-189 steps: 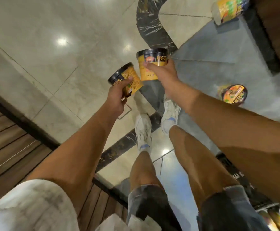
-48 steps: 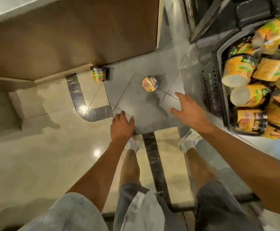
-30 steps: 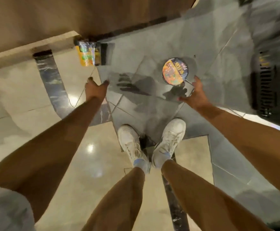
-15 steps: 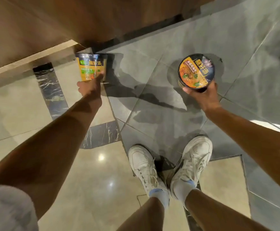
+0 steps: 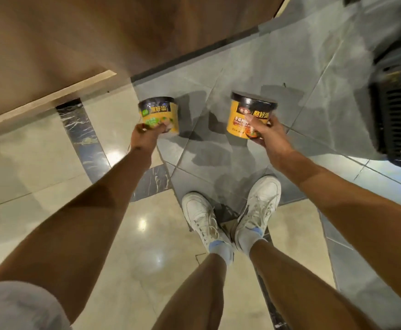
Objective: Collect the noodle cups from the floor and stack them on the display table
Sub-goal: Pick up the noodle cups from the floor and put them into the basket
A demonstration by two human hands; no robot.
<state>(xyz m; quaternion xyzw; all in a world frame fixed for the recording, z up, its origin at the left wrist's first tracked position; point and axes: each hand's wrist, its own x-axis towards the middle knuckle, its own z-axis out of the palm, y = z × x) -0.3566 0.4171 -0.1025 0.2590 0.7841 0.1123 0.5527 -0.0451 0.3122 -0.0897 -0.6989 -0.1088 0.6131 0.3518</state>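
Head view looks straight down past two bare forearms to a pair of white lace-up sneakers (image 5: 230,217) standing where the glossy beige floor (image 5: 39,163) meets a patch of grey stone tiles (image 5: 254,65). The left hand (image 5: 147,136) holds a yellow noodle cup with a black rim band and green label (image 5: 159,115) from below and behind, its fingers (image 5: 162,126) curled around the lower wall; the cup is upright and clear of the floor, above the edge of the grey tiles. The right hand (image 5: 269,133) grips a second yellow-orange noodle cup with a black lid band (image 5: 250,114), fingers wrapped round its lower side and a thumb lying across the printed front; it also hangs upright in the air over the grey tiles. Both cups cast shadows on the tiles beneath them. A black slotted plastic basket (image 5: 395,115) sits at the right edge of the floor, blurred. A brown wooden panel (image 5: 99,32) fills the far side.
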